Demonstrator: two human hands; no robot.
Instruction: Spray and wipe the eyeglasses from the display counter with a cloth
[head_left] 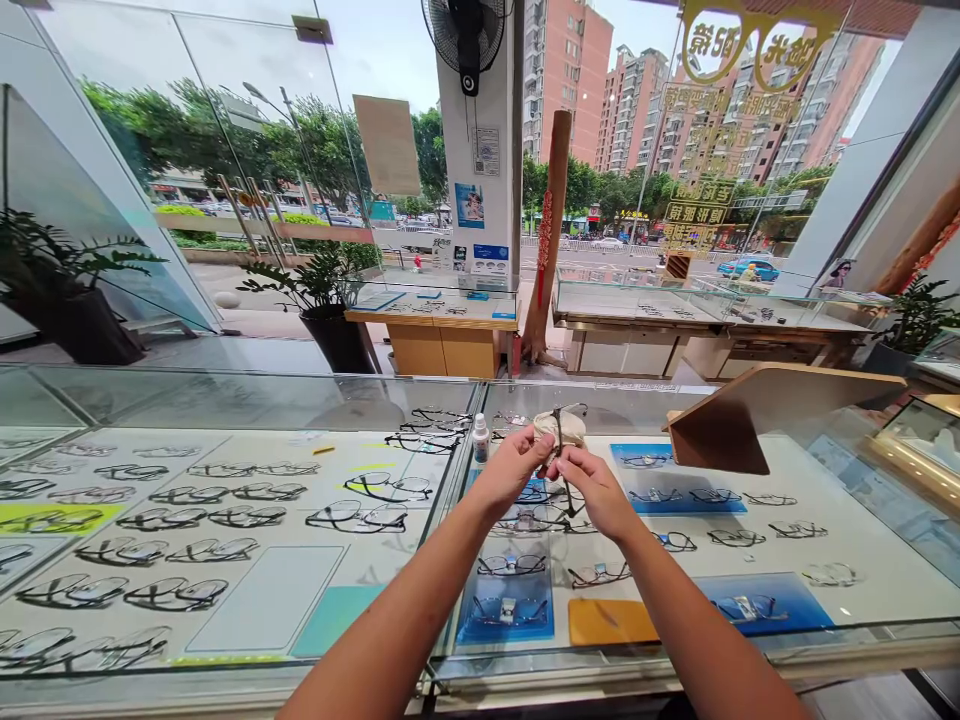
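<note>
Above the glass display counter [720, 630], both my hands are closed around a pair of dark-framed eyeglasses [557, 428]. My left hand [519, 462] pinches it from the left, thumb and fingers together. From the right, my right hand [589, 485] grips it with bent fingers. One dark temple points down between the hands. A crumpled beige cloth [574, 427] shows just behind the frame; I cannot tell whether a hand holds it too. A small white bottle [481, 440] stands on the glass to the left of my left hand.
Under the glass lie rows of eyeglasses [176, 594], blue display cards [474, 622] and an orange case [611, 622]. A brown tilted board [739, 420] stands on the counter at right. Beyond are a potted plant [330, 335] and further showcases [442, 345].
</note>
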